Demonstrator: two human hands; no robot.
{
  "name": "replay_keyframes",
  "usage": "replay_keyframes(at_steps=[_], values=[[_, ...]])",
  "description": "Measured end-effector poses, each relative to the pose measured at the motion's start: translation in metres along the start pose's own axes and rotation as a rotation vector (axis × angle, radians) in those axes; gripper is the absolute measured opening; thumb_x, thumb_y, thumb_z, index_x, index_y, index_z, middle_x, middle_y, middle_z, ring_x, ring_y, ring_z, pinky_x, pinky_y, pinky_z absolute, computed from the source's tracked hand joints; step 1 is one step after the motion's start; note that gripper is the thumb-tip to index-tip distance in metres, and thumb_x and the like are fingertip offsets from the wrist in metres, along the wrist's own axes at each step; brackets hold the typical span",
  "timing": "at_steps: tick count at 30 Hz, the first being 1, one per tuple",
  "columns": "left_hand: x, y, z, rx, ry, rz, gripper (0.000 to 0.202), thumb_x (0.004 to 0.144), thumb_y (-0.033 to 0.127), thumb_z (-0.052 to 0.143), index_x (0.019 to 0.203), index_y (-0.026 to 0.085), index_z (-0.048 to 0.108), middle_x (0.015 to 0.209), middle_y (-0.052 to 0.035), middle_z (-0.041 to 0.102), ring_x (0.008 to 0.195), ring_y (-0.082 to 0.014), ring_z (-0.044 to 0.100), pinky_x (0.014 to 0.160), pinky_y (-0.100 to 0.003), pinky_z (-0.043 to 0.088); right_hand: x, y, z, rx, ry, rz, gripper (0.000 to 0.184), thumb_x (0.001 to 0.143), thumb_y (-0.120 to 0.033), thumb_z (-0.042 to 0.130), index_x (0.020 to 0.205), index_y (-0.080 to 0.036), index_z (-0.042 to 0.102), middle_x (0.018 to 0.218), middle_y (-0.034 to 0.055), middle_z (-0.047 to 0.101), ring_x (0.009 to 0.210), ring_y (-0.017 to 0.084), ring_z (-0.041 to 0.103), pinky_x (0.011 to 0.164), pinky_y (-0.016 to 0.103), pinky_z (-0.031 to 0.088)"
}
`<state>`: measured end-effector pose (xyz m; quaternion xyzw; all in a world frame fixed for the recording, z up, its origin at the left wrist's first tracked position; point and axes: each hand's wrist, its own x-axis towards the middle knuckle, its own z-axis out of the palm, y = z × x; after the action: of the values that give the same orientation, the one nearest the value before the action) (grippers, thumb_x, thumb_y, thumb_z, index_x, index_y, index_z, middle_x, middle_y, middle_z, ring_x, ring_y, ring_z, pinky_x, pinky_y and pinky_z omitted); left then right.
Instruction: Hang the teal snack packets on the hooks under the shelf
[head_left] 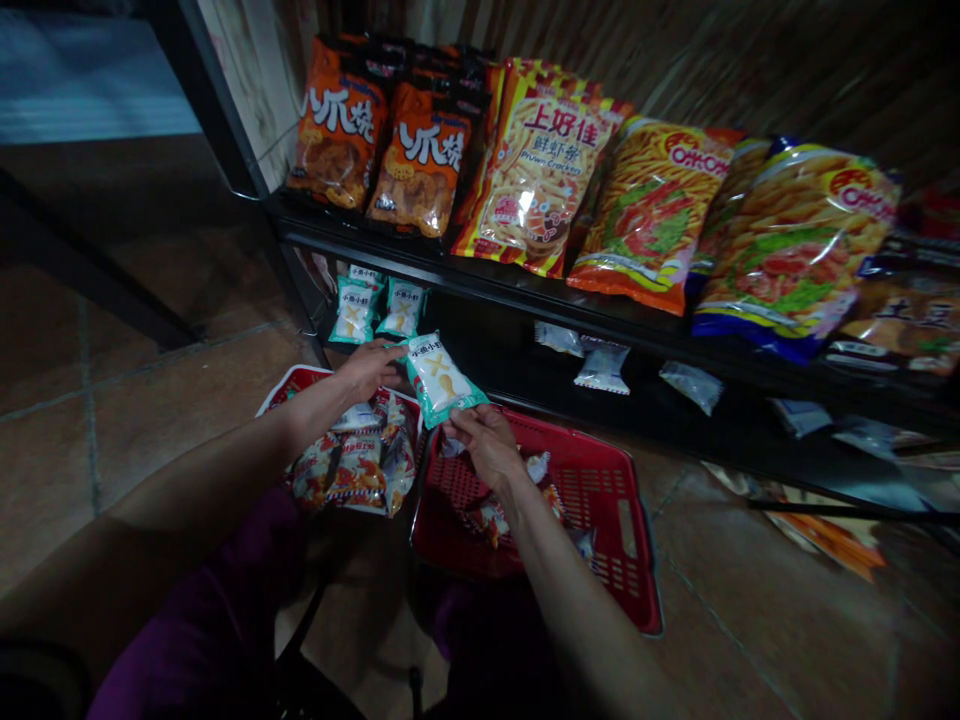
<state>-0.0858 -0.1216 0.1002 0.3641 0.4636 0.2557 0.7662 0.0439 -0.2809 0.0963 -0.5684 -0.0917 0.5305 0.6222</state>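
Your left fingers (pixel 388 352) and right fingers (pixel 466 424) pinch opposite ends of a teal-edged packet (pixel 439 380) | twelve o'clock, by the lower shelf (pixel 511 368) | two-ended grip likely keeps it flat | matching packets (pixel 355 311), eleven o'clock

Dim light is covering a tiled floor (pixel 45 500).
A black shelf (pixel 495 350) is standing before a brown wall (pixel 712 60); a dark bar (pixel 97 272) is slanting at left.
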Motion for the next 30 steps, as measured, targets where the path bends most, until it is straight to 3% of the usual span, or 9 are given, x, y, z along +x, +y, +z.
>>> replay_keyframes(at_steps=[6,14,23,30], values=[[-0.0025,0.0027,0.0017,0.013,0.006,-0.019,0.013,0.075,0.014,0.065,0.081,0.016,0.053,0.074,-0.0049,0.064,0.062,-0.0153,0.061,0.065,-0.032,0.050,0.0009,0.0015,-0.0006,-0.022,0.005,-0.022,0.040,0.046,-0.031,0.085,0.056,-0.017,0.048,0.055,-0.0062,0.055,0.054,0.008,0.060,0.054,0.019,0.051],[0.0032,-0.0022,0.0002,0.031,0.048,-0.058,0.019,0.071,0.012,0.068,0.084,0.015,0.054,0.076,-0.0055,0.065,0.062,-0.0146,0.060,0.063,-0.030,0.049,-0.0047,-0.0007,0.0037,-0.002,0.020,-0.070,0.033,0.048,-0.031,0.083,0.063,-0.018,0.057,0.053,-0.0059,0.058,0.053,0.010,0.060,0.051,0.020,0.051],[0.0009,-0.0013,0.0021,0.021,0.057,-0.045,0.018,0.073,0.009,0.064,0.085,0.017,0.053,0.072,-0.0037,0.064,0.061,-0.0145,0.060,0.061,-0.029,0.049,-0.0063,-0.0027,0.0048,0.054,0.038,-0.095,0.025,0.052,-0.031,0.081,0.066,-0.018,0.066,0.065,-0.0008,0.068,0.057,0.011,0.062,0.057,0.023,0.053],[-0.0035,0.0018,0.0038,0.028,0.038,-0.012,0.016,0.076,0.009,0.061,0.086,0.017,0.051,0.077,-0.0041,0.064,0.062,-0.0161,0.062,0.062,-0.031,0.050,-0.0014,0.0067,0.0020,-0.023,0.017,-0.206,0.025,0.060,-0.034,0.076,0.080,-0.020,0.069,0.081,-0.0016,0.070,0.072,0.012,0.063,0.068,0.025,0.053]])
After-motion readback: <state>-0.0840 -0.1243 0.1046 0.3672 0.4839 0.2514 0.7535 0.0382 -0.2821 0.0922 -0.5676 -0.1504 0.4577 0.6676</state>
